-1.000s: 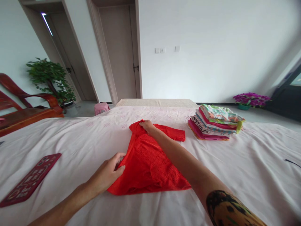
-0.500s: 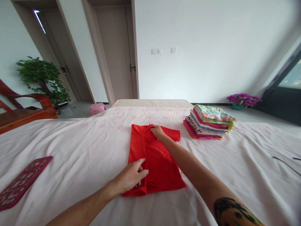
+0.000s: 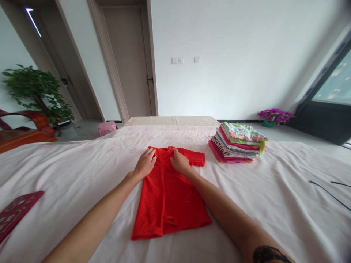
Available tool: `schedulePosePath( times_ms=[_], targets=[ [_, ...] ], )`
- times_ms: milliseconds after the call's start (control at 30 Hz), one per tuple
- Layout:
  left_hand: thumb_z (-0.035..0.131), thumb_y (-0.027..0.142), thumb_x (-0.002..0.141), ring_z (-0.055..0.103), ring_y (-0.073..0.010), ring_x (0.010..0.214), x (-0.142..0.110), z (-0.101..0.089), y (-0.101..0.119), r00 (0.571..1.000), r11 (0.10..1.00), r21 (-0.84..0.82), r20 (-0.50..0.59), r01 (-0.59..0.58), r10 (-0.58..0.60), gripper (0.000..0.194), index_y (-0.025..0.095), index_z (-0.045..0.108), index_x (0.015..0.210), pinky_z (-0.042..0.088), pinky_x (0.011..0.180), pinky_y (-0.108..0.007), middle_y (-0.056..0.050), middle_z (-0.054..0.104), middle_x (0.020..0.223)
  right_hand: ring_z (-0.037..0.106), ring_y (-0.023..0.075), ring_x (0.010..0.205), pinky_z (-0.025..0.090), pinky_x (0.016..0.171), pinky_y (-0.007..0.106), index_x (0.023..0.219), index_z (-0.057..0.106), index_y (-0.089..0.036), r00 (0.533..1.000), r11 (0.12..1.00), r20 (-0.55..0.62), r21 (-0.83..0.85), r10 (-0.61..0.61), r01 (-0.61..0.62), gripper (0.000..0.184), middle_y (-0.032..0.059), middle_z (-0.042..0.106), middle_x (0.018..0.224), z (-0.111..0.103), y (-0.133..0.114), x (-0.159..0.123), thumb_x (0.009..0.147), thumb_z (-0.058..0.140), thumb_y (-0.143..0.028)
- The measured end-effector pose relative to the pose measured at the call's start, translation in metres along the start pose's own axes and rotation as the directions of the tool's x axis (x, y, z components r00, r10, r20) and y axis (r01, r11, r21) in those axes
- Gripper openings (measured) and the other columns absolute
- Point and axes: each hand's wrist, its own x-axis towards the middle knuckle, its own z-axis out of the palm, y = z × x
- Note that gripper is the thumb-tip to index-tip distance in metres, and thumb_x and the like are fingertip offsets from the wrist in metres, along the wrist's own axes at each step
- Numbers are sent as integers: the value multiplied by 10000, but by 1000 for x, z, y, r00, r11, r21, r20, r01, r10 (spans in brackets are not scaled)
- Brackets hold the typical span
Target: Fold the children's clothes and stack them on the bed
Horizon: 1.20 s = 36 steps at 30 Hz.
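Note:
A red short-sleeved shirt (image 3: 181,201) lies on the pale bedsheet, its left side folded inward over the body. One sleeve sticks out at the upper right. My left hand (image 3: 146,163) rests on the shirt's upper left edge with the fingers stretched out. Beside the collar, my right hand (image 3: 180,161) lies on the cloth, thumb and fingers apart. Both forearms reach in from the bottom of the view, the right one passing over the shirt's right side.
A stack of folded clothes (image 3: 237,143) stands right of the shirt. A dark red patterned panel (image 3: 19,212) lies at the left edge. Dark cords (image 3: 329,193) are on the sheet at right. Beyond the bed are a pink stool (image 3: 107,128) and purple flowers (image 3: 275,115).
My left hand has moved from the shirt's lower left up to its top left edge. My right hand stays near the collar, its fingers looser. The view has shifted slightly right.

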Motion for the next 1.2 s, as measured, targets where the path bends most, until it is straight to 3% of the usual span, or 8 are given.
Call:
schedulePosePath(
  times_ms=[133,233,533,633,733,833,967,1200],
  targets=[
    [379,411,975,282,-328,1456,21,26,-6,996,996,73,65,50,-54,556,69,455,1406,235,1170,-509,-225,401,1519,654,311,1062,457,856,415,1479,335,-197,1000,998,5,-66,-3,3,573,156,689,1161,3,2,-3,916,406,-284],
    [376,514,963,219,-387,1469,22,39,-9,991,989,121,89,85,-96,622,116,428,1439,204,1138,-614,-216,346,1556,658,316,1038,456,834,415,1446,391,-215,1000,992,10,-122,-13,14,565,150,701,1120,6,6,0,882,424,-226],
    [329,440,978,204,-362,1477,8,38,4,997,960,271,16,70,-77,542,157,475,1417,65,1170,-595,-173,417,1529,626,300,1000,444,843,423,1408,423,-222,999,980,-33,-198,-21,14,468,151,655,1147,9,15,1,943,388,-264],
    [348,401,972,253,-362,1463,-9,30,16,999,947,319,8,41,-46,529,118,495,1395,98,1177,-569,-197,444,1503,549,302,1123,411,932,434,1425,422,-217,986,964,-127,-256,-106,71,483,159,587,1274,3,18,-6,950,427,-306],
    [340,421,976,282,-353,1455,-33,21,30,998,957,291,58,-22,5,569,73,486,1402,147,1186,-519,-217,440,1500,416,289,1305,301,1083,426,1459,416,-223,940,930,-185,-290,-288,228,514,140,475,1450,0,20,-10,957,455,-325],
    [336,461,977,274,-341,1464,-63,14,41,991,971,215,107,-103,81,609,72,456,1430,187,1188,-493,-207,401,1530,260,261,1441,165,1177,416,1502,382,-220,904,884,-95,-272,-417,379,559,98,363,1561,6,22,-9,979,437,-408],
    [325,553,967,286,-319,1465,-102,13,51,969,983,79,196,-167,149,687,109,383,1487,259,1171,-493,-189,363,1557,231,264,1472,141,1193,458,1514,376,-194,915,883,97,-239,-393,404,590,99,347,1575,22,27,-3,1002,359,-486],
    [385,559,948,270,-327,1470,-131,14,62,966,965,143,171,-221,196,690,138,389,1495,232,1193,-512,-166,346,1569,211,255,1481,159,1188,462,1517,365,-203,915,890,122,-215,-385,403,574,95,311,1592,20,27,-1,1016,343,-484]
  ],
)
